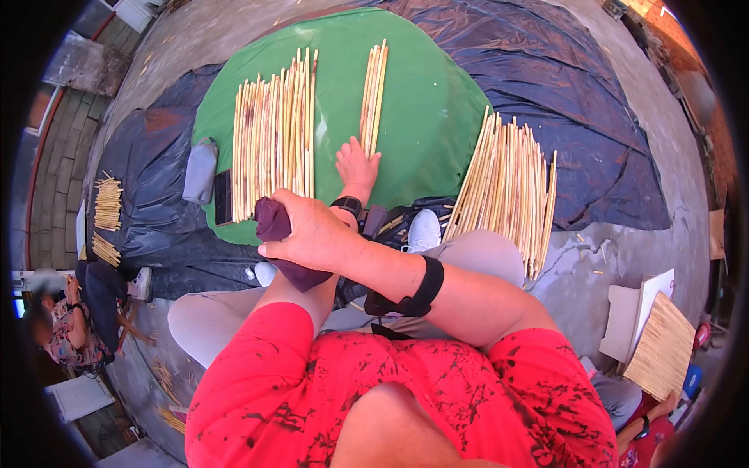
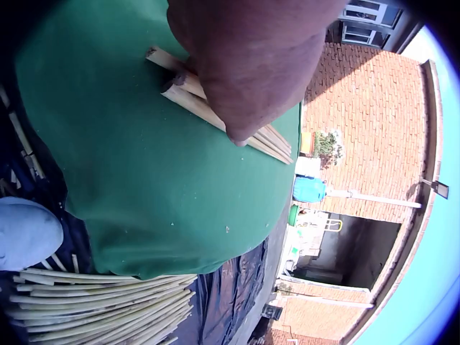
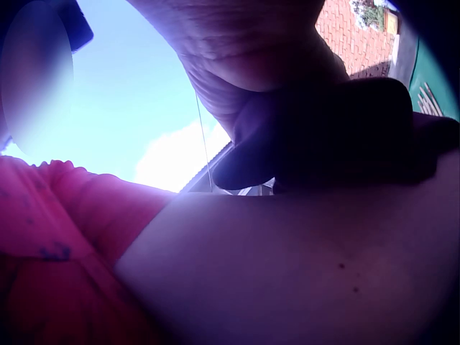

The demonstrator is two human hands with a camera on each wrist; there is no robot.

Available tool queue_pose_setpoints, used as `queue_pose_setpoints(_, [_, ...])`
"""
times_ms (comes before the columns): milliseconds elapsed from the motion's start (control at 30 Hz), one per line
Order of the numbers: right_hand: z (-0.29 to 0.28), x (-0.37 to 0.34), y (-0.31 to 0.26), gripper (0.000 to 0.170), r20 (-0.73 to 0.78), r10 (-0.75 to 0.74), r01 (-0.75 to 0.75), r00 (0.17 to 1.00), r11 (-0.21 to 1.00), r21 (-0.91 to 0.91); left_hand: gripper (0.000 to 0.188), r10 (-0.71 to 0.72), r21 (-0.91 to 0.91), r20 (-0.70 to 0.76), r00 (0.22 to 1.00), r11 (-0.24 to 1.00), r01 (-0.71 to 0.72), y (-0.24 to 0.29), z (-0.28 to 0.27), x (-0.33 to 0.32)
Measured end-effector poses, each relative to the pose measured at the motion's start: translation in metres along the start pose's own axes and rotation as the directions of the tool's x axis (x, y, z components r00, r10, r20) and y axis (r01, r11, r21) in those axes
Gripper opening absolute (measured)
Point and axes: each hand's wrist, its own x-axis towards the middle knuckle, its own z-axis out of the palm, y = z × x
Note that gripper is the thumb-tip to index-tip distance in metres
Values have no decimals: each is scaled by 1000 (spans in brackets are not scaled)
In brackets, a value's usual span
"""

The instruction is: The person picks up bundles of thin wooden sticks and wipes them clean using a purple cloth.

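A dark purple cloth point(image 1: 273, 218) is bunched in my right hand point(image 1: 316, 230), which grips it against my left forearm. In the right wrist view the cloth point(image 3: 345, 136) looks nearly black and lies along the bare skin of that arm. My left hand point(image 1: 359, 168) rests by the near ends of a few pale thin sticks point(image 1: 374, 93) on the green cloth point(image 1: 429, 117). Its fingers are spread and relaxed. In the left wrist view this hand point(image 2: 259, 65) covers part of the sticks point(image 2: 190, 104).
A row of sticks point(image 1: 273, 132) lies left on the green cloth, beside a grey pouch point(image 1: 200, 170) and a dark flat object point(image 1: 223, 196). A larger stick pile point(image 1: 507, 179) lies right. Black sheeting point(image 1: 562, 101) surrounds the cloth. People sit at both sides.
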Motion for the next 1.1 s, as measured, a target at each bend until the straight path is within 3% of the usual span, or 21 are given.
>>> queue_pose_setpoints(67, [-3,1,-2,50,47,45,-46,998,999,20,63,107,5,-75,991,994,-107,-16,-4,-3])
queue_pose_setpoints(100, [-2,1,0,50,24,13,-14,1000,999,32,63,85,23,-70,994,996,-84,-29,-9,-6])
queue_pose_setpoints(167, [7,2,8,46,-91,-84,88,992,995,36,57,248,44,-174,953,969,-244,-56,-22,-7])
queue_pose_setpoints(300, [13,1,8,47,-144,-117,103,983,990,-98,50,131,224,-126,983,969,-100,-98,-66,-18])
queue_pose_setpoints(367, [23,5,20,47,-160,-151,143,975,988,-61,43,-41,319,-43,998,946,53,-108,-80,-25])
queue_pose_setpoints(467, [28,6,21,47,-146,-162,164,976,986,0,41,-22,380,15,1000,925,14,-120,-78,-22])
queue_pose_setpoints(600, [28,7,19,45,-153,-194,194,969,981,-15,44,25,311,-34,999,950,-13,-107,-84,-20])
queue_pose_setpoints(700, [22,7,14,45,-87,-93,97,992,994,44,48,-9,370,1,1000,929,8,-99,-78,-13])
queue_pose_setpoints(767, [21,8,12,45,-98,-100,103,990,995,17,46,-21,444,13,1000,896,13,-97,-76,-12])
queue_pose_setpoints(1000, [21,9,13,47,-105,-55,62,993,996,69,29,-58,423,-27,998,904,64,-94,-56,1])
queue_pose_setpoints(1100, [20,11,12,47,-105,-39,52,994,990,130,28,-161,437,5,987,888,143,-78,-68,3])
